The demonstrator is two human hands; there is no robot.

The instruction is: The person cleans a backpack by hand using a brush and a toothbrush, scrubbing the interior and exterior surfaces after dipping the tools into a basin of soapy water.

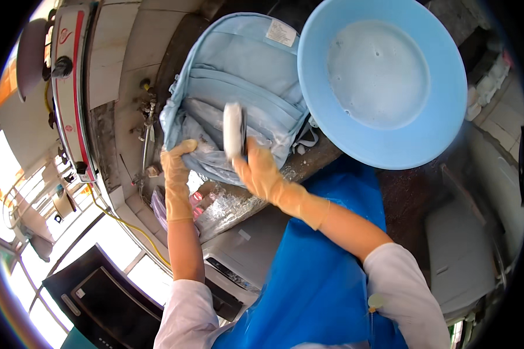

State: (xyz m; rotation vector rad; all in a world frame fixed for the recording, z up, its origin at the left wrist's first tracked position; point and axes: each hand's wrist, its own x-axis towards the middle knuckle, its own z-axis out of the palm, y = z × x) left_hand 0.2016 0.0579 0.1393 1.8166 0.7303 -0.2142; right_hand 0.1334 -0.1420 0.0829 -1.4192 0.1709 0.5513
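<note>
- Light blue backpack [239, 87] lies flat on a wet stone counter [308, 163], far from the person, left of a big light blue basin [384, 81] holding soapy water; suds show on the pack's near end
- Right hand [259, 168], in an orange rubber glove, fingers curled round a white scrubbing brush [234, 131] pressed onto the pack's front pocket
- Left hand [177, 160], gloved likewise, fingers pressed together, pinching the pack's near left corner
- Judgement: soaked fabric should be soft, floppy, heavier than dry, and slippery with soap; best gripped at a seam, a strap or the corner now held
- Blue apron [320, 262] covers the person's front, nearest the camera
- A tap with pipework [148, 110] stands against the wall left of the pack
- Hidden: brush bristles face away, so their type is unclear; pack's straps mostly underneath; basin rim covers its right edge; label print too small to read
</note>
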